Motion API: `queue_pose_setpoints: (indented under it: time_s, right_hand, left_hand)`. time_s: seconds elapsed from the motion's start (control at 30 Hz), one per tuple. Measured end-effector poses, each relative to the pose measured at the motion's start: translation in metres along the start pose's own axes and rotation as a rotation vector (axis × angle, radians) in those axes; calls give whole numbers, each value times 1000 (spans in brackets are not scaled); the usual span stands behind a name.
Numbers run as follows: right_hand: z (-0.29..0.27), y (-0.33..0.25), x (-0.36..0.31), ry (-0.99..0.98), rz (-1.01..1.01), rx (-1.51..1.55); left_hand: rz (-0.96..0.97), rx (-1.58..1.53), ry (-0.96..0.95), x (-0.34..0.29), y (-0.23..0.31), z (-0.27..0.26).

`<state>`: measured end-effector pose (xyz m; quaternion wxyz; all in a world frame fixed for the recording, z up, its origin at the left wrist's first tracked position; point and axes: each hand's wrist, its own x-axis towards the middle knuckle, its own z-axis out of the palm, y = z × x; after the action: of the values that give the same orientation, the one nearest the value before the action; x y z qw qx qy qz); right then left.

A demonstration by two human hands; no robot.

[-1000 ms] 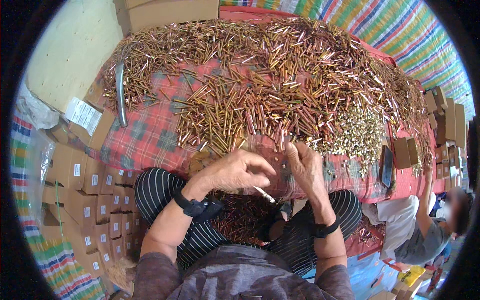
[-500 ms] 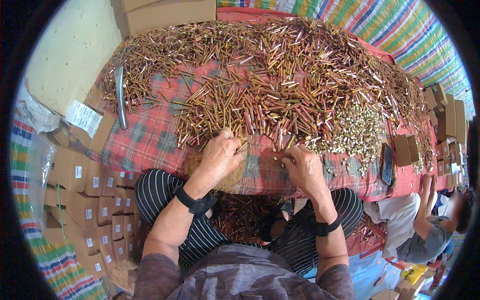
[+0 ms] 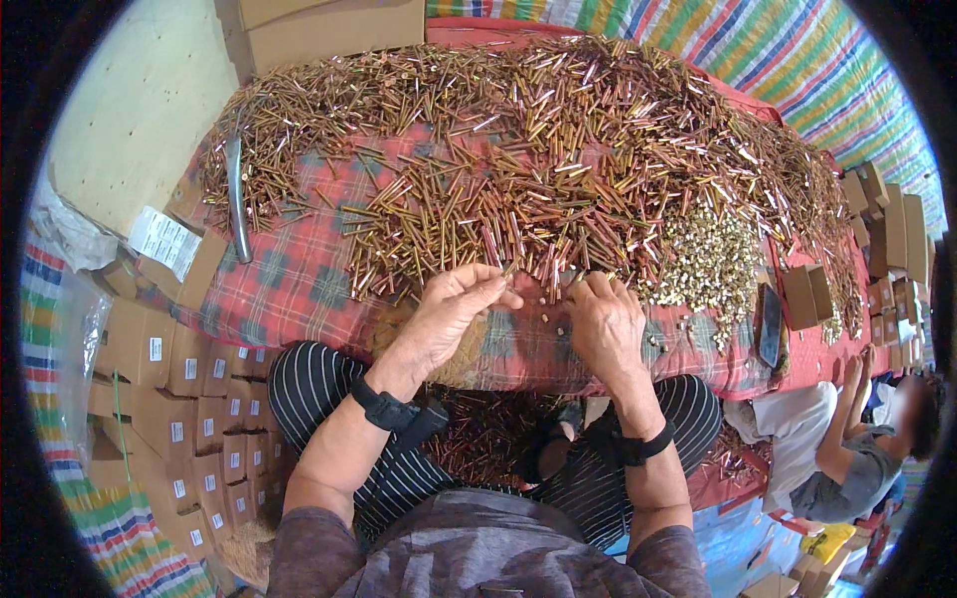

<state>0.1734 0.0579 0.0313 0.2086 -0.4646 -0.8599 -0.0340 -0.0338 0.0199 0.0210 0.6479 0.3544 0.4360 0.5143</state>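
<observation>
My left hand (image 3: 457, 311) is closed, with thumb and fingertips pinching a thin copper-coloured metal rod (image 3: 510, 268) at the near edge of the rod heap. Beside it, my right hand (image 3: 606, 319) has its fingers curled in a pinch; whatever is in them is too small to make out. Just beyond both hands lies a heap of loose copper and gold metal rods (image 3: 439, 224). To the right of my right hand spreads a pile of small pale-gold pieces, like nuts (image 3: 710, 261). A brownish fuzzy pad (image 3: 462, 361) lies under my left wrist.
A red plaid cloth (image 3: 264, 289) covers the work surface. A curved metal bar (image 3: 237, 199) lies at left, a dark phone-like slab (image 3: 770, 327) and a small open carton (image 3: 805, 297) at right. Stacked cartons (image 3: 164, 424) stand lower left. Another person (image 3: 847, 468) sits at far right.
My left hand has moved right and turned, lifting its fingertips with the rod toward my right hand. The right hand's fingers have shifted slightly and curled downward.
</observation>
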Motion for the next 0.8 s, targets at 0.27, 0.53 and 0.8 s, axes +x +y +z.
queue_pose_setpoints:
  time_s: [0.27,0.53,0.8]
  right_hand:
    - [3,-17,-6,-328,425,1045]
    - [12,-28,-10,-269,485,1548]
    - [17,-30,-12,-184,513,1544]
  left_hand:
    - [-14,-341,-60,-2,-4,5]
    - [123,-259,22,-4,-6,10]
    - [136,-224,-21,-3,-10,11]
